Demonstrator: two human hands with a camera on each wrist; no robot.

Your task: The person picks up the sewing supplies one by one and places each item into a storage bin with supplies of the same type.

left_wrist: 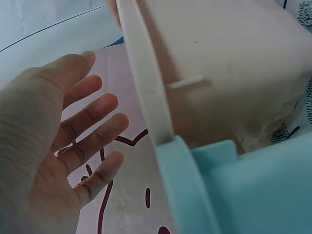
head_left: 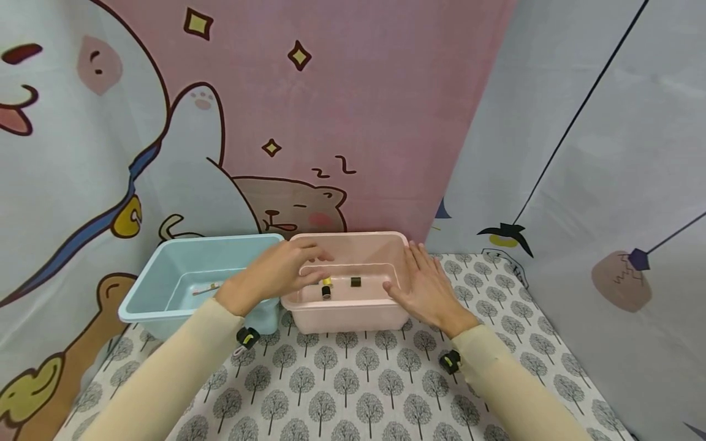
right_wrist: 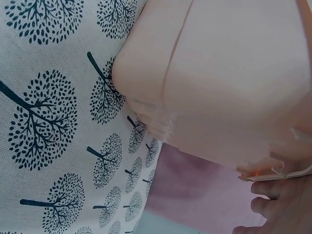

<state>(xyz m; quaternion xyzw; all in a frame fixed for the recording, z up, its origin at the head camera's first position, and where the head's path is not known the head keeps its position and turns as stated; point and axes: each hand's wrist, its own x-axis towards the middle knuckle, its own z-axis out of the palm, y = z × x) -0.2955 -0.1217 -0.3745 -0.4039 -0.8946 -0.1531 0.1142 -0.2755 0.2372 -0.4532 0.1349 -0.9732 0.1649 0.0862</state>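
1. Left hand (head_left: 276, 272) hovering over pink bin (head_left: 347, 312), fingers loosely spread, holding nothing
2. Right hand (head_left: 427, 291) flat against the bin's right rim, fingers straight
3. Small spools (head_left: 326, 288) inside, below left fingertips

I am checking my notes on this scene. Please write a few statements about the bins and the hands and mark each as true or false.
1. The pink bin stands right of the blue bin. True.
2. The left hand grips a spool. False: its fingers are spread and relaxed above the pink bin, holding nothing.
3. Small items lie inside the pink bin. True.
4. The right hand lies flat at the pink bin's right side. True.
5. The cloth under the bins is plain white. False: it carries a printed tree pattern.
6. The blue bin is stacked inside the pink bin. False: they stand side by side on the cloth.
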